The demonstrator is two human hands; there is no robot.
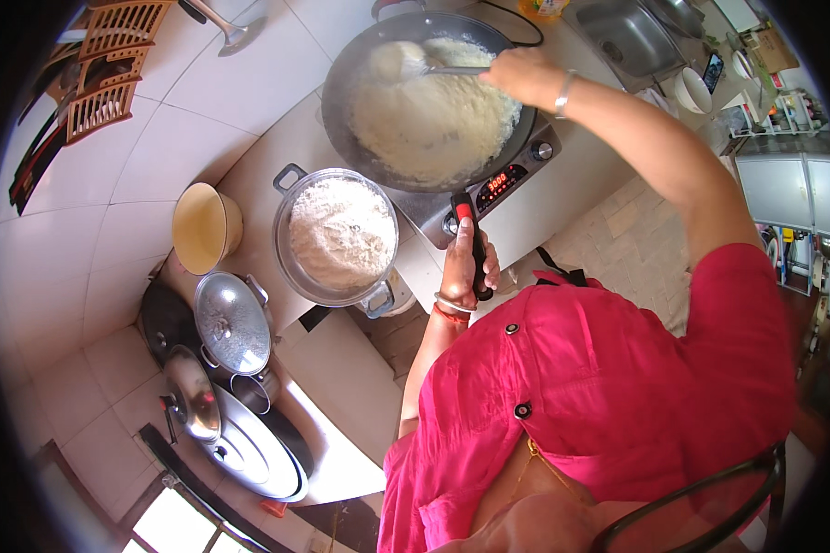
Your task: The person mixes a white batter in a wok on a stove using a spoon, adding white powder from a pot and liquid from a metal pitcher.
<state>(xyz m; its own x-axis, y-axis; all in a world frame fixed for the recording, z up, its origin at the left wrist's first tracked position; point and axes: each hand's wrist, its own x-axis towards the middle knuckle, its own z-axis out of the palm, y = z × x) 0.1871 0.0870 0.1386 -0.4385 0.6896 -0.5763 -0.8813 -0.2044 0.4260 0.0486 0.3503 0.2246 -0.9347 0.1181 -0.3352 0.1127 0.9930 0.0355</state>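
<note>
A large dark wok (339, 110) holding a pale, steaming mixture sits on an induction cooker (443, 221) with lit red digits. My left hand (467, 266) grips the wok's black and red handle (481, 276). Over the wok's right side, my right hand (529, 76) is closed around the metal handle of a ladle or spatula (453, 70); its head reaches into the mixture, blurred by steam. A two-handled metal pot (283, 259) of white flour-like powder (339, 235) stands left of the cooker, its nearer handle a short way from my left hand.
Left of the pot stand a yellow container (204, 228), a glass-lidded pot (232, 325) and several metal lids (249, 449). Utensil racks (104, 104) hang on the tiled wall. A sink (626, 38), a white bowl (693, 90) and a phone (713, 72) are at the upper right.
</note>
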